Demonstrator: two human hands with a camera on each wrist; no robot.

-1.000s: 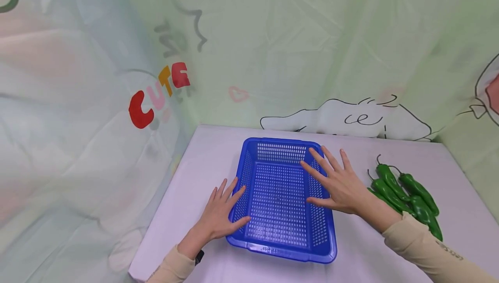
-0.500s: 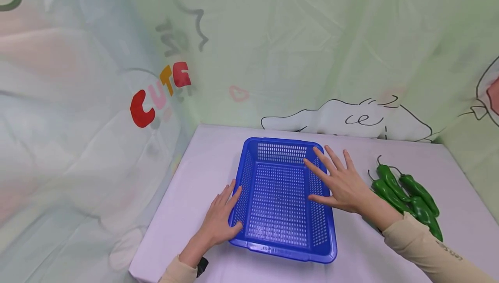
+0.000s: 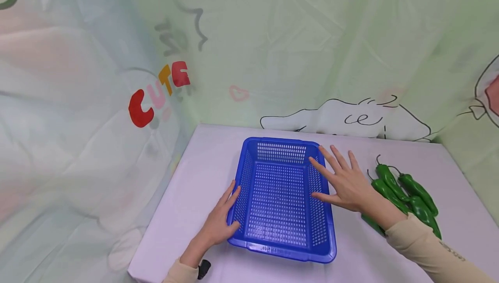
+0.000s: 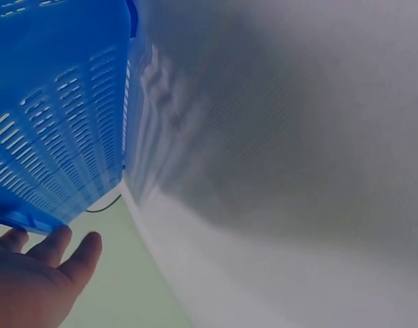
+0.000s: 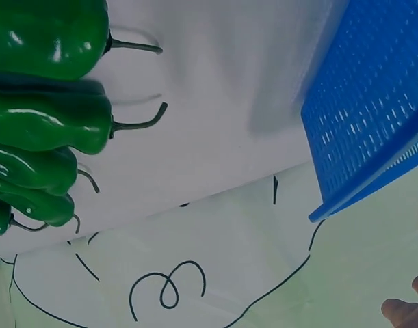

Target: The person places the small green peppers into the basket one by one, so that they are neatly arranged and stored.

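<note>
A blue plastic basket [image 3: 278,200] with slotted walls stands on the table, with nothing inside it. My left hand [image 3: 218,220] is at its left rim, fingers nearly straight and the thumb overlapping the rim. In the left wrist view, the fingertips of the left hand [image 4: 41,273] lie right at the rim of the basket [image 4: 65,116]. Over the basket's right rim, my right hand [image 3: 347,185] is spread wide and holds nothing. Several long green peppers [image 3: 419,190] lie to the right, partly hidden by the right forearm. The right wrist view shows these peppers [image 5: 48,119] with curved stems.
The white-covered table [image 3: 208,155] reaches back to a pale green printed curtain [image 3: 273,57]. Another curtain [image 3: 70,144] hangs along the left side. A small black device [image 3: 204,269] sits at the left wrist.
My left hand has drawn its fingers closer together and its thumb back to the basket's left rim. My right hand has shifted slightly right, staying spread. The basket and peppers stay put.
</note>
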